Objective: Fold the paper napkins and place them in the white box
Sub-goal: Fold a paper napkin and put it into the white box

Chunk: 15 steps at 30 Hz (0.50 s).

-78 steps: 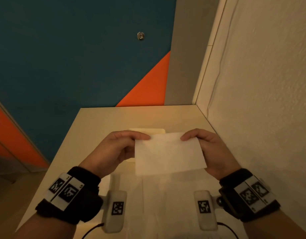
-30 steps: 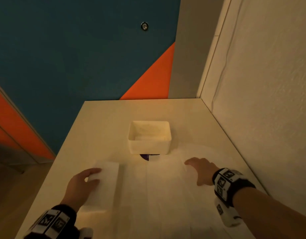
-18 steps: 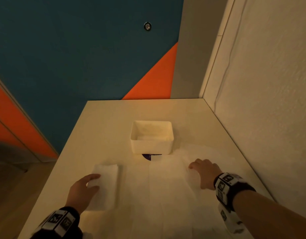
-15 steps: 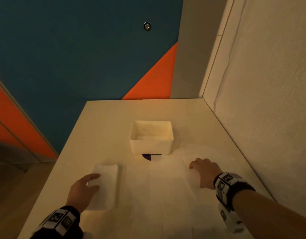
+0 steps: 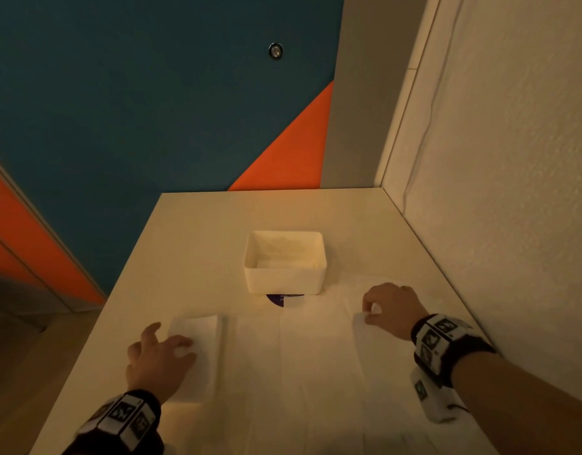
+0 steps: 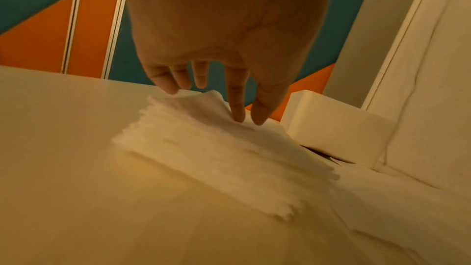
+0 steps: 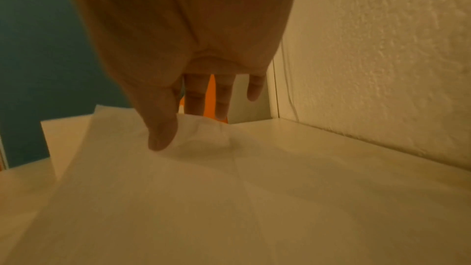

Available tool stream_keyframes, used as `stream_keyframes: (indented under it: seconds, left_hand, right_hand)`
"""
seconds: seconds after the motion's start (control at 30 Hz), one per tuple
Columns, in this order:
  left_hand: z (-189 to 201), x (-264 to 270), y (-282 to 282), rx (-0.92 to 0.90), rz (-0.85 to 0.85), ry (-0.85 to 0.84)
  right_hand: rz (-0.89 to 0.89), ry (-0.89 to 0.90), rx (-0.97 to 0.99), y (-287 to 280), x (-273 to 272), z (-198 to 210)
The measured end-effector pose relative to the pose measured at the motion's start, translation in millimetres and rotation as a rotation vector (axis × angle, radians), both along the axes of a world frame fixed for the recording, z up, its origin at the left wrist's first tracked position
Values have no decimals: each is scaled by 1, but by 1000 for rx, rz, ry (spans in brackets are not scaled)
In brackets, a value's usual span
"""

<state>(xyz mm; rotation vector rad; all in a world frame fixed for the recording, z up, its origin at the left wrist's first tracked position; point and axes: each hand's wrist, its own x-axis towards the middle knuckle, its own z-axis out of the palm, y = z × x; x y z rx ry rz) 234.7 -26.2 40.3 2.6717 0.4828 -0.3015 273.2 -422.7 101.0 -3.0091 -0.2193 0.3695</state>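
While your desk carries several unfolded napkins spread flat in front of you, most folding looks undone. White box sits mid-desk beyond them; can't tell what's in it. Folded napkin lies at left, outside the box, your left hand resting on it, fingers relaxed. Your right hand pinches an edge of a flat napkin.

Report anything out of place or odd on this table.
A dark purple item is pinned under the white box, only its edge showing. The folded napkin lies outside the box, under the left hand.
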Motion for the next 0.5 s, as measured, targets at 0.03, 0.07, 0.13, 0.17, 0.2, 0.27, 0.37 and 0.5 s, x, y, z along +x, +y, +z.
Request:
stream_keyframes:
  seconds: [0.03, 0.07, 0.13, 0.17, 0.2, 0.27, 0.37, 0.5]
  left_hand:
    - [3, 0, -3, 17, 18, 9]
    - [6, 1, -6, 31, 29, 18]
    - [11, 1, -13, 85, 8, 21]
    - [13, 2, -17, 108, -10, -4]
    - [17, 2, -21, 126, -32, -34]
    - [25, 4, -31, 80, -83, -87]
    - [40, 8, -49, -186, -220, -65]
    - [61, 13, -83, -754, -283, 1]
  right_hand:
    - [-10, -13, 27, 1, 2, 6]
    - [-17, -25, 54, 2, 4, 13]
    - [-26, -61, 111, 4, 8, 26]
    - [-35, -78, 165, 4, 10, 31]
    - [-52, -89, 257, 6, 11, 37]
    - [-89, -104, 477, 10, 13, 50]
    - [-141, -131, 733, 23, 12, 69]
    - [-218, -95, 1092, 40, 6, 82]
